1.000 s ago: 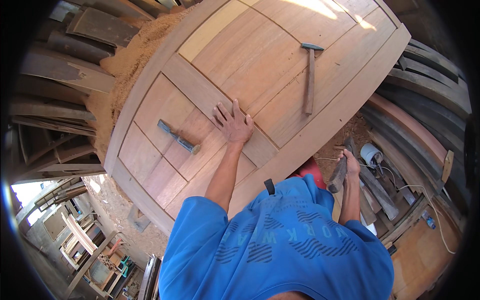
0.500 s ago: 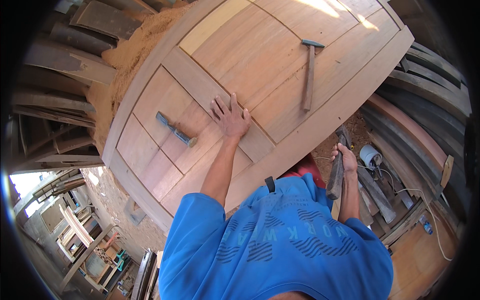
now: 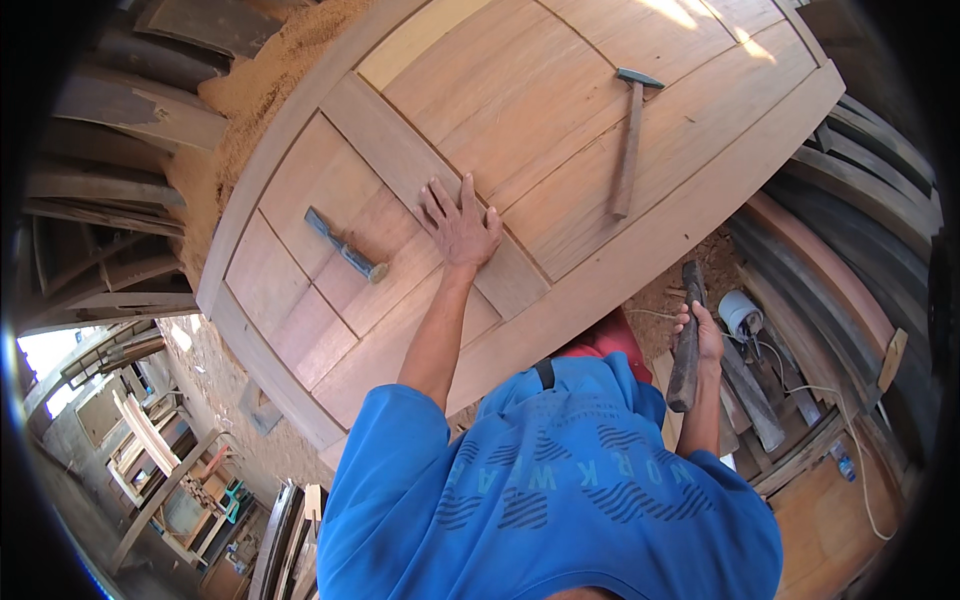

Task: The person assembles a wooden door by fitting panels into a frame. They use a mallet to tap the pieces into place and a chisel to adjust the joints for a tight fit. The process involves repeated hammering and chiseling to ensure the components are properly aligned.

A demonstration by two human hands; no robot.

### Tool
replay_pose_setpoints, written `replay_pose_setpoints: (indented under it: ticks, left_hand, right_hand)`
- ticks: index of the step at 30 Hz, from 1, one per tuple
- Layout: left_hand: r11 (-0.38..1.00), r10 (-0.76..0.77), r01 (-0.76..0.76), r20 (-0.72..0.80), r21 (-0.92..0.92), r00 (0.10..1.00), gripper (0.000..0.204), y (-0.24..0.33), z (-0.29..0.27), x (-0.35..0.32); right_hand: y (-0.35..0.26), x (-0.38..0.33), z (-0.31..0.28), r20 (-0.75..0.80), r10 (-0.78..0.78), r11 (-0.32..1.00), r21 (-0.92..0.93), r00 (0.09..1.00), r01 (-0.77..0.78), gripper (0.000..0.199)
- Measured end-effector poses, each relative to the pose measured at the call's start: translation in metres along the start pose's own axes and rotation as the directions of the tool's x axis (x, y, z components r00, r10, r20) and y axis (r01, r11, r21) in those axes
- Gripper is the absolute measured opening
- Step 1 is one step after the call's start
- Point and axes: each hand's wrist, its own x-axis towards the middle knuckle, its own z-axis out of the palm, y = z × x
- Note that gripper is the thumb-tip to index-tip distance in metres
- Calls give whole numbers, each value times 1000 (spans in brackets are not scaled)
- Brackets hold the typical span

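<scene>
My left hand (image 3: 463, 232) lies flat with spread fingers on the cross rail of a large panelled wooden door (image 3: 560, 290). In my right hand (image 3: 708, 335) is a dark, thick length of wood (image 3: 686, 360), gripped about its middle, beyond the door's near right edge. A chisel (image 3: 345, 246) rests on the door's smaller panel, to the left of my left hand. On the larger panel, farther right, lies a hammer (image 3: 629, 150) with a wooden handle and a dark metal head. Neither hand touches these two tools.
Reddish sawdust (image 3: 235, 120) is heaped along the door's far left side, near dark boards (image 3: 120, 110). Long curved planks (image 3: 820, 260) are stacked at the right. A white bucket (image 3: 738, 312) and a pale cable (image 3: 850, 430) lie near my right hand.
My right hand and the dark length of wood have shifted slightly right and down, and the wood stands more upright in view. My left hand stays in place on the rail.
</scene>
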Motion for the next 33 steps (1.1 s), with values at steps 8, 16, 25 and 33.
replay_pose_setpoints:
  ticks: [8,16,25,33]
  left_hand:
    - [1000,-18,19,38,-11,999,80,3,-3,2]
    - [999,-42,44,50,-26,998,79,-3,-8,-1]
    - [999,-45,44,27,14,999,82,-12,-1,-4]
    - [996,-54,50,61,72,997,81,11,-5,-2]
  right_hand:
    - [-7,3,28,14,-30,994,-103,999,31,19]
    - [-7,-7,34,55,-119,961,-245,991,129,17]
    - [-53,-2,101,118,-475,663,-604,872,442,16]
    - [-141,32,83,223,-373,839,-334,900,430,21]
